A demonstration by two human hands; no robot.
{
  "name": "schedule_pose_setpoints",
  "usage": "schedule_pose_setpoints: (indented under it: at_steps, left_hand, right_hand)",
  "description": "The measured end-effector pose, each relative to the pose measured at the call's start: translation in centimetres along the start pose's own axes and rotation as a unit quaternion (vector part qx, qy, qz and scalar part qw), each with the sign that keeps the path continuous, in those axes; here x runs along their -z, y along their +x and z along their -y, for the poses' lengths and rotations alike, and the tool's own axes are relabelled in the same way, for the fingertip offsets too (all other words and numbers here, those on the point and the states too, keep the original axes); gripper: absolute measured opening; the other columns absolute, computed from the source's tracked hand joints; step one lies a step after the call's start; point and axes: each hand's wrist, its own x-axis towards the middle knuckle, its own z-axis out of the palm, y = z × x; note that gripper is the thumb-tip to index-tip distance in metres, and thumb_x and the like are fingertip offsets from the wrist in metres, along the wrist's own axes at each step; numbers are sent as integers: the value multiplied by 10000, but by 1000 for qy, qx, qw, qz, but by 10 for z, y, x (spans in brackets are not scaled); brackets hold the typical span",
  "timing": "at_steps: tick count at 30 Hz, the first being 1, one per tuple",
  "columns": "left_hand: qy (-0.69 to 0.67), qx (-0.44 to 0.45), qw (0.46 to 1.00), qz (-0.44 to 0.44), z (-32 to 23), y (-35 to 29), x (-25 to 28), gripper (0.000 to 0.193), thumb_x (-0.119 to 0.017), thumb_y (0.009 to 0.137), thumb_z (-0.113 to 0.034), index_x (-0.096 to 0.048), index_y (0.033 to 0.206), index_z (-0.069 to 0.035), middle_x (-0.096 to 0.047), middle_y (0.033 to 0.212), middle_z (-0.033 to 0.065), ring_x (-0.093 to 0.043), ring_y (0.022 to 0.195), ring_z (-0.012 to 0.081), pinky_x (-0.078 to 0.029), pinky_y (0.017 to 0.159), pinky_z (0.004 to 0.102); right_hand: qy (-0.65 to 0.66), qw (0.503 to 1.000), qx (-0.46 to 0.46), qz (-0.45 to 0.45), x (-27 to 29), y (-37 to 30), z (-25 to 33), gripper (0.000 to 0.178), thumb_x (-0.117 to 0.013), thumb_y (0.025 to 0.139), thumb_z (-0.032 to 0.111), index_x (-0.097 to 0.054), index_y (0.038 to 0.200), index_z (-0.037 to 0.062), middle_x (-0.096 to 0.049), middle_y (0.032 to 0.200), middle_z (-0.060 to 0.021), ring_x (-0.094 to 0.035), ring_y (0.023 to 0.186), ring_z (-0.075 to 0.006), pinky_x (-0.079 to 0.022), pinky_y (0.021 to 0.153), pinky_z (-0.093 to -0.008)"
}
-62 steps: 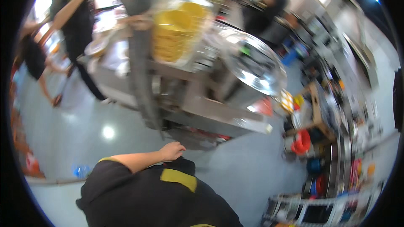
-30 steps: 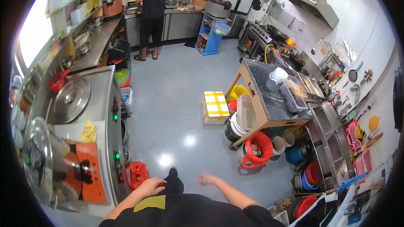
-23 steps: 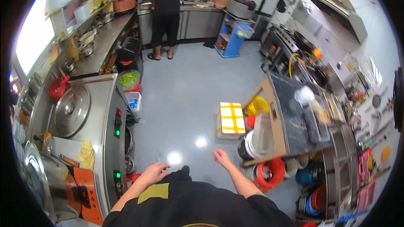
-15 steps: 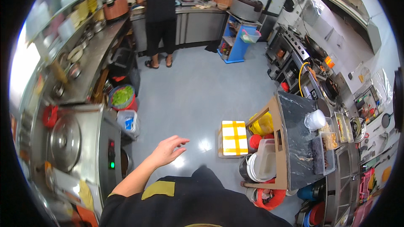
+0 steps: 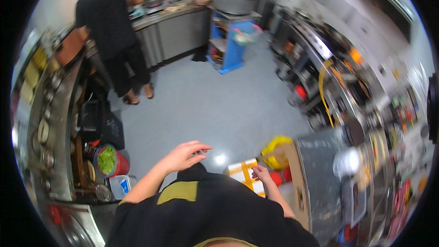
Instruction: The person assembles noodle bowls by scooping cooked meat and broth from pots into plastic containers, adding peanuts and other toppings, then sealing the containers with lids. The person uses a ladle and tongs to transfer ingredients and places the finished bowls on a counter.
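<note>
My left hand (image 5: pixel 185 156) is held out in front of my body above the grey floor. Its fingers are spread a little and bent, and they hold nothing. On the other side, my right hand (image 5: pixel 262 174) shows over a white box (image 5: pixel 244 172) with yellow tape stripes. Its fingers are loosely bent with no object visible in them; I cannot tell whether they touch the box. A yellow bag (image 5: pixel 277 152) lies just beyond that hand, beside a dark-topped table.
A person in black (image 5: pixel 109 23) stands at the far left counter. A blue shelf stand (image 5: pixel 233 45) carries a large cooker. Along the left are a red bucket of greens (image 5: pixel 108 161) and a plastic tub (image 5: pixel 122 185). The dark tabletop (image 5: pixel 320 174) and stoves line the right.
The view has turned and moved forward, so the taped box sits nearer my body. My right hand has come into view. The person in black has shifted left in the picture.
</note>
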Motion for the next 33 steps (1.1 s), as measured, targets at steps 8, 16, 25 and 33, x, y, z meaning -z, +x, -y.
schedule_pose_setpoints:
  at_steps: [8,16,25,33]
  left_hand:
    - [33,63,997,9,136,164,118,351,-571,904,-228,-556,1234,-109,-599,1042,104,-591,962,255,-488,815,358]
    - [18,20,999,45,224,372,208,341,-572,898,-211,-550,1214,-82,-595,1049,111,-595,972,271,-489,836,385]
    - [71,89,993,-44,364,530,318,335,-589,890,-245,-552,1201,-126,-578,1088,96,-558,1036,283,-461,895,405]
    - [123,187,944,-242,482,569,446,439,-650,829,-175,-525,1244,-109,-536,1212,131,-495,1124,329,-412,968,410]
  right_hand:
    - [0,998,15,66,-16,230,169,274,-596,903,349,-612,1009,97,-632,770,-33,-633,660,-154,-512,556,-317]
    - [-85,996,-29,27,86,296,173,276,-590,874,341,-620,884,67,-615,696,-73,-597,601,-210,-494,534,-341]
    - [-249,966,-25,61,120,543,293,300,-568,839,370,-633,819,78,-622,684,-98,-600,614,-253,-488,599,-392]
    - [-355,880,296,110,-43,841,694,351,-486,913,378,-622,856,60,-658,725,-113,-633,670,-273,-473,608,-374]
